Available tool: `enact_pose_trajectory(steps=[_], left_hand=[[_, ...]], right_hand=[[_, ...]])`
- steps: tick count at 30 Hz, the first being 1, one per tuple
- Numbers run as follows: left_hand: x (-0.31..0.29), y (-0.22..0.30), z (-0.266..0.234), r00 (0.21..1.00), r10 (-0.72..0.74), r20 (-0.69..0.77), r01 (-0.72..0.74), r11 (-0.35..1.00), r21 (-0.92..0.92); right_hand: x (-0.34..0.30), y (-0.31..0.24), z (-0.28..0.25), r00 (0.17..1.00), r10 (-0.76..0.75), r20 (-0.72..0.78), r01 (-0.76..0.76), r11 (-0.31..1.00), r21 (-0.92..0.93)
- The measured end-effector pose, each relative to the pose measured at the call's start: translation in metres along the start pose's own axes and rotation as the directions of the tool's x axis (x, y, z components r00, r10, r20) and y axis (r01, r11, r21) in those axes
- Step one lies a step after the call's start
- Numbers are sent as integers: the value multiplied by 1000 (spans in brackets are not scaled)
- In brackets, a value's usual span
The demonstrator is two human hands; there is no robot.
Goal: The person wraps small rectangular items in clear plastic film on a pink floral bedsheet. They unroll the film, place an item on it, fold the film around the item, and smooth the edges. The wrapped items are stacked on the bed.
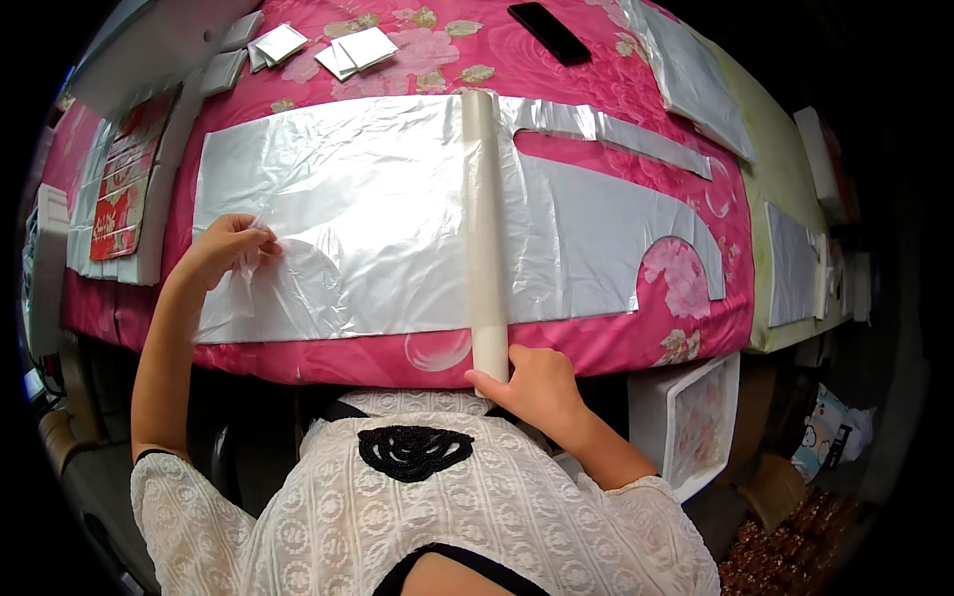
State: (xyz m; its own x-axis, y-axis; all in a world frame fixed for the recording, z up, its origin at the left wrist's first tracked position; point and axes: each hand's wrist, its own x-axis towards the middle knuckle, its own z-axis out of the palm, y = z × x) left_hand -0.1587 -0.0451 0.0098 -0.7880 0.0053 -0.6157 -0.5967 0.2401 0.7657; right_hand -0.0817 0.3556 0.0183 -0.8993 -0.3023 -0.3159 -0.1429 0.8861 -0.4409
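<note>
A thin, shiny, silvery-white plastic sheet [378, 228] lies flat across the pink flowered cloth. At its right end it has strap-like parts and curved cut-outs, somewhat like a plastic apron or vest bag. My left hand [237, 246] pinches a gathered bit of the film near the sheet's left end, wrinkling it. A long pale tube [484, 219] lies across the sheet from far to near. Its near end reaches over the table's front edge, where my right hand [532, 385] is wrapped round it.
Small folded silvery packets [363, 48] and a black phone [549, 32] lie at the far side. Red-and-white flat packs [134, 179] stand at the left. More plastic sheets [696, 84] lie at the far right. A white foam box [686, 422] sits below the right front edge.
</note>
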Motion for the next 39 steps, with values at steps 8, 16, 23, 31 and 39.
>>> enact_pose_trajectory(steps=[8,16,23,31,39], left_hand=[[-14,-2,-48,932,302,-201,61,415,908],[-25,76,106,489,872,25,-615,324,719],[43,17,226,573,800,178,-605,266,751],[47,16,234,607,761,227,-530,175,830],[47,18,236,619,755,217,-488,154,859]], right_hand=[[2,5,-12,981,105,160,-147,949,279],[-1,8,-16,978,117,174,-162,949,272],[0,18,-14,971,88,221,-148,951,270],[123,30,-38,999,16,-39,10,805,593],[261,28,-50,995,99,20,9,-280,960]])
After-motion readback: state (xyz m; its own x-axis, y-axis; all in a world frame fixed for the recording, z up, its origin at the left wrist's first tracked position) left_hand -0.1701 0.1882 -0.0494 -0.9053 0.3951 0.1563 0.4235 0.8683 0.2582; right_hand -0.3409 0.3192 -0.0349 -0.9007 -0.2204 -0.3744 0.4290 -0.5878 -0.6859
